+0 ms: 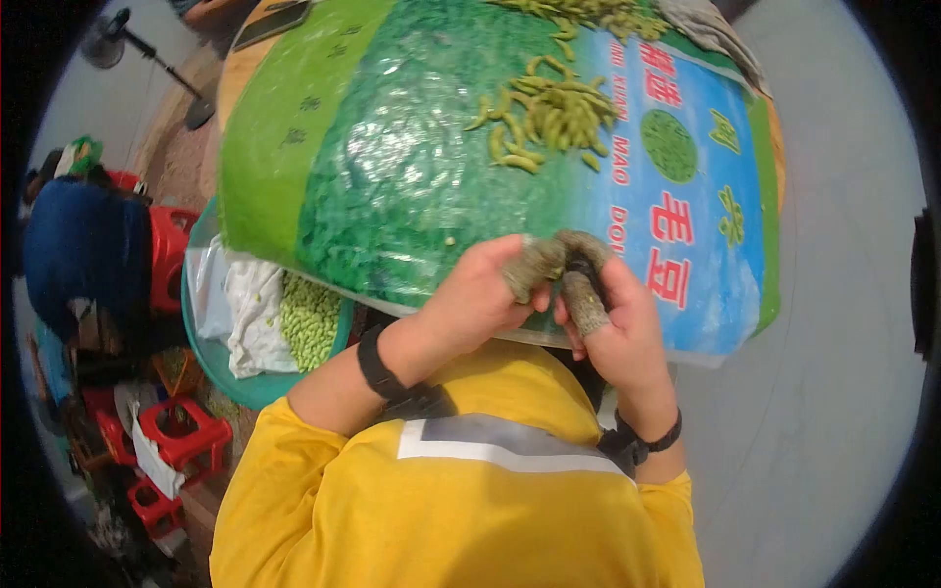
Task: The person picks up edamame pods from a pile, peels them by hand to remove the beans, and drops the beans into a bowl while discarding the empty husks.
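Note:
My left hand (477,296) and my right hand (627,318) meet over the near edge of a printed plastic sheet (392,186). Worn grey-green finger covers (585,302) wrap some fingers and thumbs. Both hands are closed with fingertips pressed together; whatever lies between them is hidden. Beyond them on the sheet is a small pile of green soybean pods (554,116). A larger heap of pods (598,15) lies at the far edge. One tiny pale bean (450,240) rests left of my hands.
Below the table's left side, a teal basin (227,384) holds shelled green beans (312,318) and a white cloth or bag (253,312). Red stools (186,431) stand at the left. A grey cloth (711,29) and a phone (272,24) lie on the far side. A fan (108,44) stands upper left.

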Tool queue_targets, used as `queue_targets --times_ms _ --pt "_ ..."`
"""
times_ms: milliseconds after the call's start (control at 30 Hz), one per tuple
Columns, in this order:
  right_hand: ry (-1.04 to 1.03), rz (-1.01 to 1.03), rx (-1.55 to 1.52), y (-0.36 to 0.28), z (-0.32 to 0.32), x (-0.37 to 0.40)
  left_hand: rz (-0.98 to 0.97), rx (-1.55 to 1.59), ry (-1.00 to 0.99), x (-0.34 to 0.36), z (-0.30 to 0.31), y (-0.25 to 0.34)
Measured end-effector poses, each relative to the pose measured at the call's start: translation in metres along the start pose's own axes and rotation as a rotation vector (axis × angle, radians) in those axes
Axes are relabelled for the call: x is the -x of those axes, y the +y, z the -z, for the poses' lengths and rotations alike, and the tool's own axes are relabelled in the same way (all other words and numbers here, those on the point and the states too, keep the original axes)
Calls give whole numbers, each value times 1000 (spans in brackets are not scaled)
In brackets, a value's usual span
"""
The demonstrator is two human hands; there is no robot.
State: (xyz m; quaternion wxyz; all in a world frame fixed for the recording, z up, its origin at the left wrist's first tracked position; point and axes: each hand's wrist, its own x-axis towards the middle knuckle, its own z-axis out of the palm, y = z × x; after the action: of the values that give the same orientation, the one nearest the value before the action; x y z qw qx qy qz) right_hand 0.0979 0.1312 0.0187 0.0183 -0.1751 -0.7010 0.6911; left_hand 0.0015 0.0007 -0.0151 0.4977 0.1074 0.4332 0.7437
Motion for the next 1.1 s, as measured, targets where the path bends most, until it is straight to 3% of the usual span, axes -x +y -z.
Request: queue_targets --times_ms 33,200,433,533,600,667,933,1100 --pt "8 72 133 -1 -4 0 -31 -147 60 0 -1 0" --pt "-42 -49 15 -6 -13 0 -159 -210 52 -2 0 2" --pt "75 55 101 1 -22 -11 -340 -231 -18 -4 10 -11" --pt "168 93 136 5 -24 -14 -294 -174 -10 -4 10 -5" --pt "204 91 96 2 -16 -15 -125 -191 84 -1 11 4" --pt "235 63 59 -4 -12 -18 -83 -22 79 -1 14 3" --pt "293 29 -88 -5 12 -11 -100 -21 91 3 15 14" --pt "215 -42 -197 -11 12 -4 -46 -35 80 -2 11 12"
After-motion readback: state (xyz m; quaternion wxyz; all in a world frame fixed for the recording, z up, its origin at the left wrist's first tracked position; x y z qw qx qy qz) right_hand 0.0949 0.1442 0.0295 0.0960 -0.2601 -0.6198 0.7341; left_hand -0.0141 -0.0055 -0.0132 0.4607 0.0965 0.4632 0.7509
